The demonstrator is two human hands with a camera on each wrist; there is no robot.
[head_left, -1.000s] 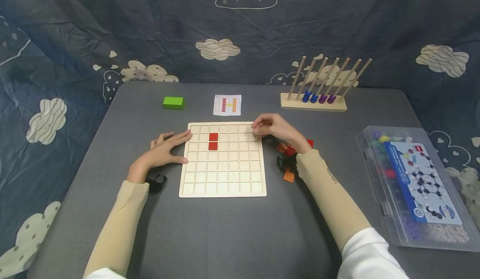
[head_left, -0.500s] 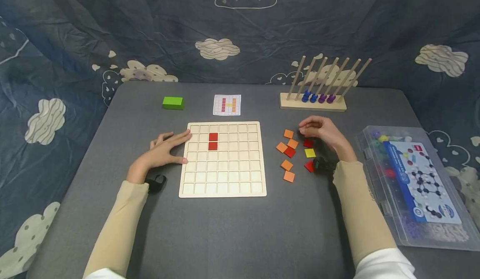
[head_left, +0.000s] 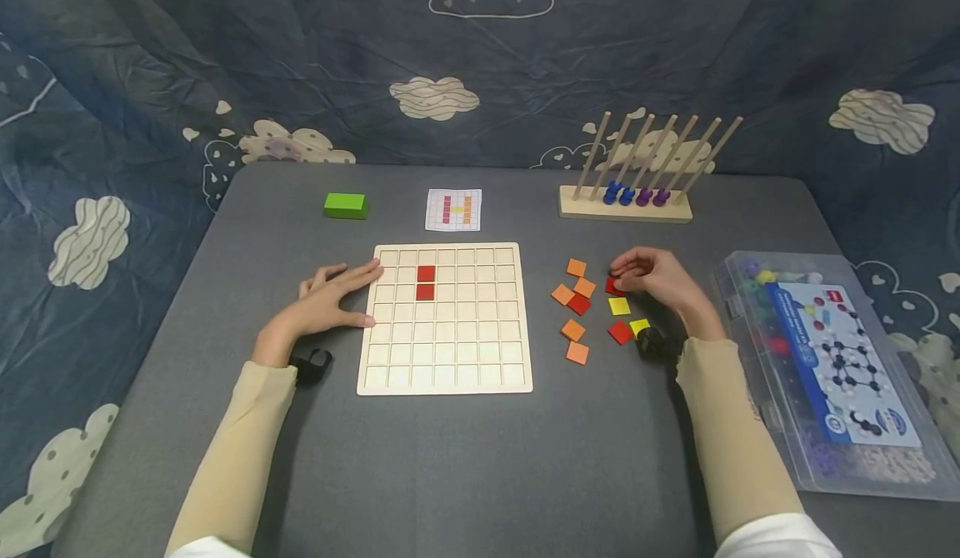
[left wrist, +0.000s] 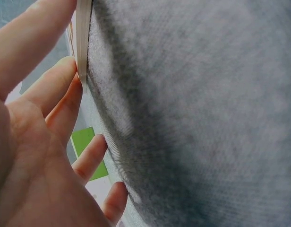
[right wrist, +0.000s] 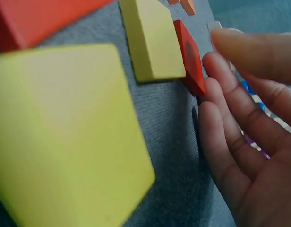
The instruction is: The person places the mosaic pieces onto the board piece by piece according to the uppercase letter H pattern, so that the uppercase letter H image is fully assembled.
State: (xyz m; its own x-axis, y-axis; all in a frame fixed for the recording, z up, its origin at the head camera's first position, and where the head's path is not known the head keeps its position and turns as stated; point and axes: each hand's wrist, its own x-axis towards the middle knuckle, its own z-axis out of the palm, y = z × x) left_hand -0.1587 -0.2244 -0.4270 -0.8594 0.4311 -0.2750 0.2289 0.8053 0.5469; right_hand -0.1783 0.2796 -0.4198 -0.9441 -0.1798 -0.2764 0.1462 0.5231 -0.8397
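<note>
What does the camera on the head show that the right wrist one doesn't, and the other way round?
Only the head view shows the left hand at the edge of the wooden grid board, the green block and the clear plastic box.

Only the right wrist view shows the palm side of the right hand, with the thickness of the yellow tiles seen close up.

Both show the right hand itself near a red tile, the yellow tiles, some orange tiles and the grey tabletop.
</note>
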